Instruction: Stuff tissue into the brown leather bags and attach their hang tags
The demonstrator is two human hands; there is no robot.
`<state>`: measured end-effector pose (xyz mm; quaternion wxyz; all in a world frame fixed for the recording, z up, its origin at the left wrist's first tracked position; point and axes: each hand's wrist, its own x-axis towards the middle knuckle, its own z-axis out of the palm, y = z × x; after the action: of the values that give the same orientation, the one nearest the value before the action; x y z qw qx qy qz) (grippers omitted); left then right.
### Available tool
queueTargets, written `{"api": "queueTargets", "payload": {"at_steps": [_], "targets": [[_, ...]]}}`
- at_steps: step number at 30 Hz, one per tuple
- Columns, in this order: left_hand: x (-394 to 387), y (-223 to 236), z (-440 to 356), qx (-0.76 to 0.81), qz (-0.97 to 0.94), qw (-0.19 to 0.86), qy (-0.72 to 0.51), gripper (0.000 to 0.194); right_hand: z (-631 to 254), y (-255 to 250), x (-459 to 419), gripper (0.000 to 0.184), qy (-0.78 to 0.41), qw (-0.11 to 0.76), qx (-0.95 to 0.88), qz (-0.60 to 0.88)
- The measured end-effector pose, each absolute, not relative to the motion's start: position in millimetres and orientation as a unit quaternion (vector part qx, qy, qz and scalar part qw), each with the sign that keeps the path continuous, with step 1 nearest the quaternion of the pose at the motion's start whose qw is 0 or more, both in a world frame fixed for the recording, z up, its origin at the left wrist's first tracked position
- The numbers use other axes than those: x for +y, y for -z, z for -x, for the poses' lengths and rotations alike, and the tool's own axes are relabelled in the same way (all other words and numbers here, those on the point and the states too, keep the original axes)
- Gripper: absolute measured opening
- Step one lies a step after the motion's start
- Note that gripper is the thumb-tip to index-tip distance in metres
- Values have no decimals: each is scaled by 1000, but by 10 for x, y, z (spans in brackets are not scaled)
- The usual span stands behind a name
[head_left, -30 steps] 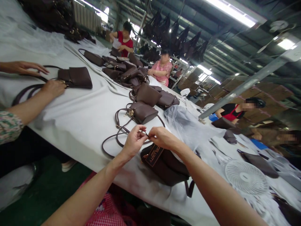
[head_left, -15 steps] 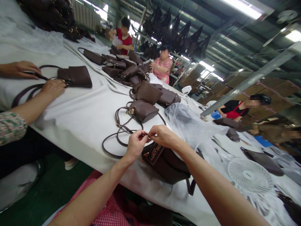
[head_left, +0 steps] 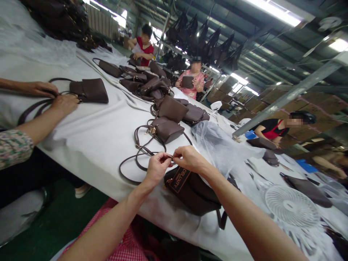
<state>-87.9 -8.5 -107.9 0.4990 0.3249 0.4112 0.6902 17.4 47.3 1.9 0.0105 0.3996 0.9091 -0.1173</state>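
My left hand (head_left: 157,168) and my right hand (head_left: 189,158) meet above a dark brown handbag (head_left: 194,190) lying near the table's front edge. Both hands pinch a thin dark piece, perhaps a strap end or a tag string, between thumb and fingers. A brown hang tag (head_left: 178,179) with gold lettering rests on the bag just below my fingers. The bag's long strap (head_left: 133,168) loops across the white table cover (head_left: 92,134) to the left.
More brown bags (head_left: 166,129) lie further along the table, one in front of a co-worker's hands (head_left: 63,103) at the left. Clear plastic wrap (head_left: 217,143) and a white fan (head_left: 292,206) sit at the right. Other people work at the far side.
My hands have stayed pinched together over the bag, shifting only slightly. The co-worker's far hand at the left has closed on a bag strap. The person in pink has lifted a bag.
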Motion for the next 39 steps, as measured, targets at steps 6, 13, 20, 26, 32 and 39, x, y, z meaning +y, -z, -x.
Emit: {"api": "queueTargets", "payload": {"at_steps": [6, 13, 20, 26, 32, 39], "targets": [[-94, 1041, 880, 435, -348, 455, -695, 11, -166, -12, 442, 17, 90, 13, 903, -419], [-63, 1062, 851, 447, -357, 445, -689, 12, -202, 58, 429, 14, 70, -20, 904, -421], [-53, 1077, 887, 471, -403, 427, -659, 4, -222, 42, 458, 18, 90, -38, 903, -417], [-58, 1052, 922, 423, -379, 471, -675, 9, -259, 10, 479, 21, 97, -36, 906, -411], [-31, 1048, 851, 407, -350, 516, -668, 14, -240, -9, 439, 21, 95, -18, 908, -408], [-2, 1080, 808, 395, -328, 517, -685, 10, -237, -5, 436, 17, 90, -17, 906, -413]]}}
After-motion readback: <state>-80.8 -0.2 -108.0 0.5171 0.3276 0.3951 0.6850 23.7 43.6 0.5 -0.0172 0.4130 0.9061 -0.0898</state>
